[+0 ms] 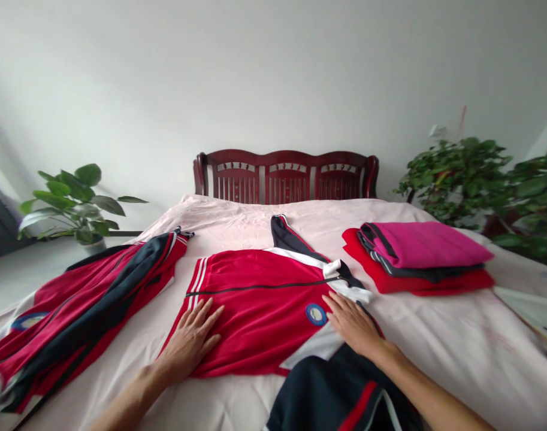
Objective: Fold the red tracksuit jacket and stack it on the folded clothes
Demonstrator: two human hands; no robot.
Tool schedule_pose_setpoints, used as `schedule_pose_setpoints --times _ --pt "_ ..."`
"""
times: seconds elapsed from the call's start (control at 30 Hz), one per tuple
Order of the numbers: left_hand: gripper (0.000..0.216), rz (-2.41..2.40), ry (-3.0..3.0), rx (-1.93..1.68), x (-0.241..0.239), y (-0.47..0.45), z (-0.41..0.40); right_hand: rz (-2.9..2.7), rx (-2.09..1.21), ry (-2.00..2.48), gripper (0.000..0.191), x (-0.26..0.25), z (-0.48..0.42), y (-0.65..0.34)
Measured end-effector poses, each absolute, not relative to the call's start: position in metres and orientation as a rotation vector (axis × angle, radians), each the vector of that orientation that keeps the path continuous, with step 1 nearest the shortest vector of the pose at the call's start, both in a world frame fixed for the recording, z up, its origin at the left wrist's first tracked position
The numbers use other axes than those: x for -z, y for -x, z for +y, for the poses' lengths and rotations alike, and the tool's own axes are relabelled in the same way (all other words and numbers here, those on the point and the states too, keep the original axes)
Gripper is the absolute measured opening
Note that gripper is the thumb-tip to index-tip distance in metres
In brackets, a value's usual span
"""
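A red zip-up track jacket (255,311) with white and navy parts lies spread sideways in front of me, its hem to the left and its collar to the right. My left hand (195,335) rests flat on the hem end, fingers spread. Near the round blue badge (316,315) and the white collar (345,287), my right hand (351,320) lies with fingers stretched out on the fabric. One navy sleeve (291,236) points toward the headboard. The other navy sleeve (336,389) is bunched at the near edge, partly under my right forearm.
Another red and navy jacket (97,299) lies at left. A folded stack with a magenta garment (430,244) on top sits at right. Pink sheet (237,230) covers the bed, with a dark wooden headboard (286,173) behind. Potted plants (82,206) stand on both sides.
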State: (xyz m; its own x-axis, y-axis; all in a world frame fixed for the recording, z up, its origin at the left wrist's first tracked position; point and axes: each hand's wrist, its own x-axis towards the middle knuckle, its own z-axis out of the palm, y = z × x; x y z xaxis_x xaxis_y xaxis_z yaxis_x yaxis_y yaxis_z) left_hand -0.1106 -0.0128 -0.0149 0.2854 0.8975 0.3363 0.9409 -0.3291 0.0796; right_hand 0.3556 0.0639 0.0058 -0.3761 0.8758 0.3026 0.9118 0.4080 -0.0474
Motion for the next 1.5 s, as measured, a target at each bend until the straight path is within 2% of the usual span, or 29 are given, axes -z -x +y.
schedule_pose_setpoints --times 0.13,0.2,0.33,0.5,0.6,0.73,0.83,0.87,0.93,1.0,1.1,1.17,1.23,1.3,1.4,1.5 --pt "0.056 -1.573 2.590 0.439 -0.008 0.101 -0.019 -2.525 -0.131 1.221 0.071 -0.022 0.055 -0.325" --pt "0.053 -1.492 2.716 0.343 -0.018 0.098 -0.022 -2.624 -0.361 1.016 0.073 -0.025 0.047 -0.317" --pt "0.053 -1.482 2.779 0.239 -0.025 0.104 -0.038 -2.623 -0.600 0.937 0.063 -0.021 0.025 -0.332" --pt "0.070 -1.417 2.768 0.342 -0.021 0.126 -0.071 -2.527 -0.812 1.057 0.047 -0.023 -0.004 -0.366" --pt "0.062 -1.493 2.699 0.404 -0.010 0.143 -0.084 -2.363 -1.007 1.196 0.031 -0.040 -0.026 -0.383" --pt "0.046 -1.723 2.525 0.587 0.008 0.158 -0.089 -2.164 -1.359 1.283 0.053 -0.066 -0.059 -0.396" --pt "0.041 -1.814 2.483 0.636 0.012 0.160 -0.089 -2.262 -1.205 1.358 0.080 -0.070 -0.078 -0.387" --pt "0.041 -1.819 2.494 0.622 0.012 0.159 -0.088 -2.301 -1.099 1.388 0.078 -0.068 -0.082 -0.380" --pt "0.040 -1.811 2.504 0.606 0.010 0.157 -0.088 -2.335 -0.971 1.406 0.050 -0.066 -0.087 -0.363" --pt "0.038 -1.800 2.475 0.633 0.009 0.154 -0.088 -2.320 -1.032 1.347 0.027 -0.072 -0.087 -0.348" --pt "0.037 -1.802 2.466 0.640 0.009 0.154 -0.087 -2.082 -1.415 1.260 0.017 -0.097 -0.074 -0.341" --pt "0.039 -1.821 2.473 0.633 0.010 0.154 -0.086 -1.777 -1.589 1.223 0.024 -0.117 -0.055 -0.348" --pt "0.041 -1.827 2.460 0.657 0.011 0.156 -0.086 -1.470 -1.490 1.194 0.035 -0.126 -0.028 -0.365" --pt "0.042 -1.808 2.438 0.701 0.011 0.157 -0.086 -1.198 -1.152 1.197 0.040 -0.117 0.002 -0.391" --pt "0.044 -1.757 2.425 0.757 0.012 0.158 -0.087 -0.871 -0.641 1.391 0.038 -0.072 0.039 -0.441" --pt "0.047 -1.743 2.417 0.801 0.012 0.158 -0.089 -0.963 -0.497 1.695 0.040 -0.022 0.050 -0.482"
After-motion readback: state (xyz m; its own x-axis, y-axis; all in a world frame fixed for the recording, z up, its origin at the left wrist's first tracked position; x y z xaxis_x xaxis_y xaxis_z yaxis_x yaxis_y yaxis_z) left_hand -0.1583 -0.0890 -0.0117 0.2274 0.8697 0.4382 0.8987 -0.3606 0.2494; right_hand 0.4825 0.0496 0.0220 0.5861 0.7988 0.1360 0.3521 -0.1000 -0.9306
